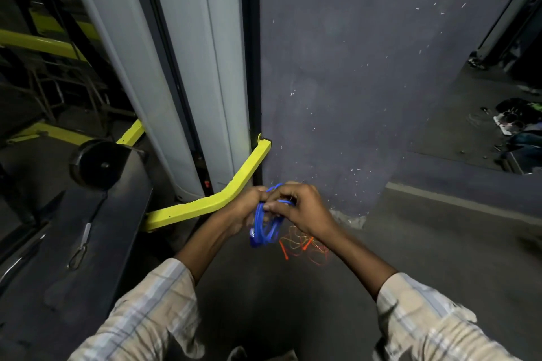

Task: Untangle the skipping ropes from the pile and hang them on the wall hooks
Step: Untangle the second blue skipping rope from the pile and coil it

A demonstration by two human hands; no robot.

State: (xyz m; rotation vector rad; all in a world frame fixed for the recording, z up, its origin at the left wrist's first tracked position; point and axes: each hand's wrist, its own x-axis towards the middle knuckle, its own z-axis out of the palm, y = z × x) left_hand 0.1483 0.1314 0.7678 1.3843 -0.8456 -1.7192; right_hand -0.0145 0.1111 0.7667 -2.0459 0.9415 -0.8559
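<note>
Both hands meet in front of the person, low in the middle of the view, and between them hangs a bundle of blue skipping rope (265, 228). The left hand (245, 208) cups the bundle from the left with its fingers wrapped round the loops; the right hand (299, 208) comes over from the right and pinches a strand near the top between thumb and fingertips — so both are clamped on the blue rope. The loops dangle below the hands, clear of the floor (410, 243).

On the floor just beyond and to the right lies an orange skipping rope (303, 248) — a loose tangle of thin cord with 2 orange handles showing. Checked sleeves (152, 311) cover both forearms.

To the left stands a yellow metal bar (211, 202), bent, running up toward a grey pillar (187, 67). Straight ahead is a dark grey wall (352, 67), flecked with pale marks.
</note>
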